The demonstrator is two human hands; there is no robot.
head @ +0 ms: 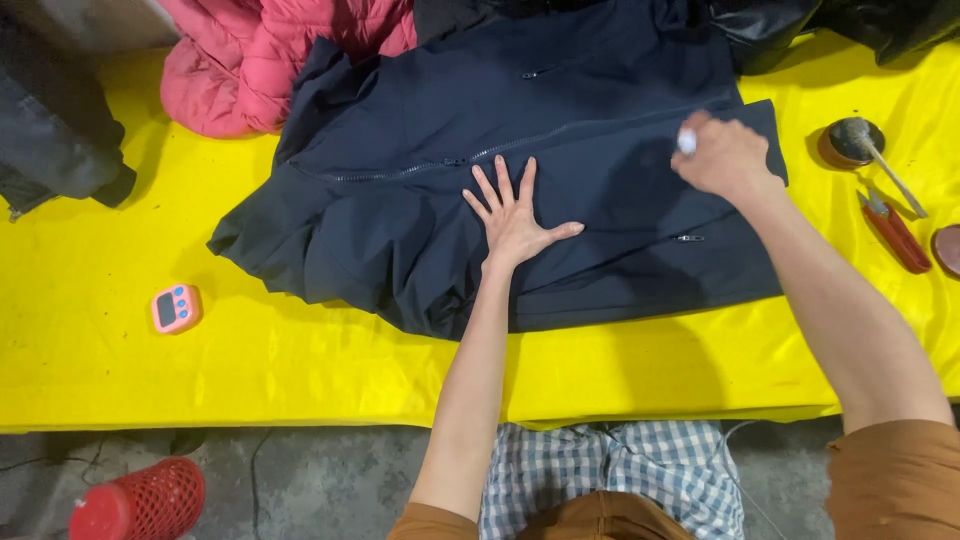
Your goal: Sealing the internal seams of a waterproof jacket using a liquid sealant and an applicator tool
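Pinched between the fingertips of the right hand point(722, 155) is a small white object point(687, 140), possibly chalk or a tag, though its kind cannot be told; the hand is otherwise curled closed and rests on the navy jacket point(520, 190) near its right edge. Left hand point(515, 215) is spread flat, fingers fanned, palm pressing the jacket just below the zipper point(455, 161). The jacket lies front-up across the yellow table cover point(300, 360), its zipper closed as far as can be seen and its body mostly flattened; the left portion of the jacket is bunched in folds, so smoothing appears only partly complete. A pocket zipper pull point(688, 238) shows below the right hand. Left of the jacket sits a small pink timer point(176, 307). Above the jacket's left shoulder lies a pink quilted coat point(260, 60); dark garments point(50, 130) lie farther left and above. Right of the jacket are a round dish with a brush point(855, 142) and a red-handled tool point(895, 230). Below the table, left, stands a red mesh basket point(140, 500).
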